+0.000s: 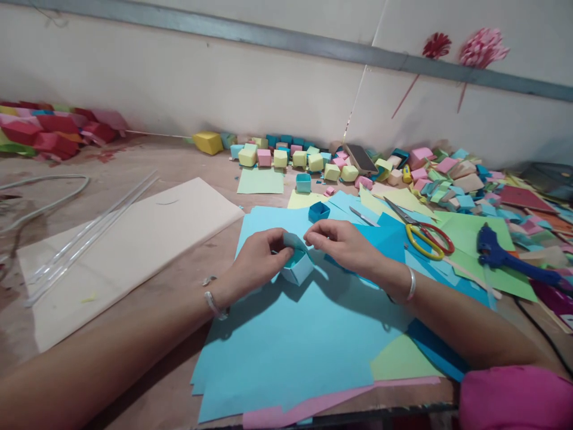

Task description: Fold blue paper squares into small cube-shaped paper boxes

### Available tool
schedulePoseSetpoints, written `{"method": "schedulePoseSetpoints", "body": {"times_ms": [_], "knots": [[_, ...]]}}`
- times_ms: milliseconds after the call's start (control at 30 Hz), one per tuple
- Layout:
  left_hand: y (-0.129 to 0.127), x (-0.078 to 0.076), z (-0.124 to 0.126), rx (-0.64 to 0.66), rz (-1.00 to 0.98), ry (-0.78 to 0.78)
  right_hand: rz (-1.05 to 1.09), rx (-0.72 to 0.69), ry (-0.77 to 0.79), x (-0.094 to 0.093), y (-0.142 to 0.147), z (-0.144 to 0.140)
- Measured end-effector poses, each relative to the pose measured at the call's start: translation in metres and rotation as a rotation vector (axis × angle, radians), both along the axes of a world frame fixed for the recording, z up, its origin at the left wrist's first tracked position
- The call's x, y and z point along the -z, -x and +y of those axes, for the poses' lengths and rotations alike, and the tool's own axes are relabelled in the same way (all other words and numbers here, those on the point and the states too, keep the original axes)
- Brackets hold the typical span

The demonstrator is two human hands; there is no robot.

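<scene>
Between my two hands is a small light-blue paper box (299, 270), its top side facing me partly uncovered. My left hand (264, 254) pinches the box's left wall and raised flap, thumb inside the rim. At the right corner, my right hand (338, 239) has thumb and fingers closed at the flap's edge; whether they grip the paper is hidden. Sheets of light-blue paper (286, 352) lie under both hands. Just behind them stands a darker blue open paper box (319, 211), and farther back a teal one (303, 183).
On the right lie scissors (423, 233), a craft knife (363, 217) and a blue glue gun (501, 251). Colourful paper boxes (280, 158) line the wall, near a phone (360, 158). Clear glue sticks (94, 233) rest on a cream sheet (147, 239) at left.
</scene>
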State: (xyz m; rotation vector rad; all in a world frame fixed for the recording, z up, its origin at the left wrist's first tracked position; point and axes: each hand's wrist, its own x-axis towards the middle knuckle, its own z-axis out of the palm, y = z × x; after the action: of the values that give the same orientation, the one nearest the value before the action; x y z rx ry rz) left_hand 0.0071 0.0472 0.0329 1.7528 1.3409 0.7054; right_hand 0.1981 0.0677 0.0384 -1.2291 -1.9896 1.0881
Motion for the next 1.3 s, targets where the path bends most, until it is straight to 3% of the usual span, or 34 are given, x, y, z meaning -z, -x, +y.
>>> {"method": "schedulePoseSetpoints", "body": {"times_ms": [233, 400, 600, 800, 1000, 1167, 1300], "knots": [[0.002, 0.006, 0.0, -0.038, 0.012, -0.102, -0.13, -0.095, -0.077, 0.007, -0.004, 0.002], [0.002, 0.013, 0.002, -0.04, -0.045, -0.131, -0.181, -0.013, -0.182, 0.01, -0.003, 0.0], [0.004, 0.017, 0.004, -0.039, -0.049, -0.168, -0.156, 0.037, -0.182, 0.013, -0.003, -0.001], [0.002, 0.016, 0.001, -0.083, -0.016, -0.273, -0.231, 0.1, -0.449, 0.013, 0.0, -0.013], [0.004, 0.021, 0.001, -0.095, 0.075, -0.387, -0.252, 0.14, -0.481, 0.013, 0.004, -0.022], [0.005, 0.021, 0.003, -0.105, 0.148, -0.42, -0.344, 0.1, -0.683, 0.021, 0.007, -0.024], [0.004, 0.021, 0.001, -0.1, 0.173, -0.429, -0.43, 0.134, -0.609, 0.025, 0.006, -0.019]]}}
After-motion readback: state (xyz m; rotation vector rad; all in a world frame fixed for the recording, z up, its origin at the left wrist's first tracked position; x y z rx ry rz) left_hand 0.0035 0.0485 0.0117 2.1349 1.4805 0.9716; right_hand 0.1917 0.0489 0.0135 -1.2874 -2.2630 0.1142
